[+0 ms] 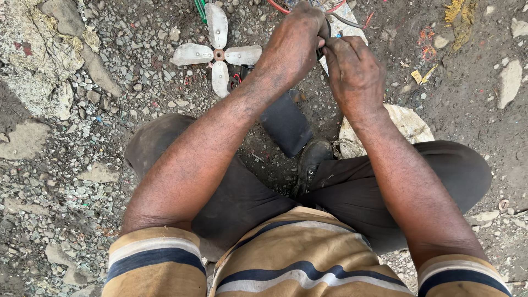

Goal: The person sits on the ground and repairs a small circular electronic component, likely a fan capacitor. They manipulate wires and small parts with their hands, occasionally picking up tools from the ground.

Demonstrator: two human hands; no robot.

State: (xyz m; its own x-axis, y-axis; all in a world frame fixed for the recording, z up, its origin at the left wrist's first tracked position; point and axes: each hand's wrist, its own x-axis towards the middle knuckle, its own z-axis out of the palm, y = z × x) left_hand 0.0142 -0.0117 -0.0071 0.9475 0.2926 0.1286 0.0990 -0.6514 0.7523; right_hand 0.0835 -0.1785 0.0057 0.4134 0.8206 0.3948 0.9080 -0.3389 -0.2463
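My left hand [294,44] and my right hand [355,71] meet near the top middle of the head view. Both are closed on a small dark round part [324,39] held between them; most of it is hidden by my fingers. A dark cable [347,21] and a red wire [278,7] run off from it toward the top edge. Under my hands lies a pale flat board [352,30]. I am seated on the ground with my knees spread and a dark shoe [312,159] tucked in between them.
A metal four-blade fan [218,54] lies on the gravel at the upper left of my hands. A dark block [286,122] rests below my left wrist. A dirty white sack [410,124] sits by my right forearm. Stones and rubble cover the ground.
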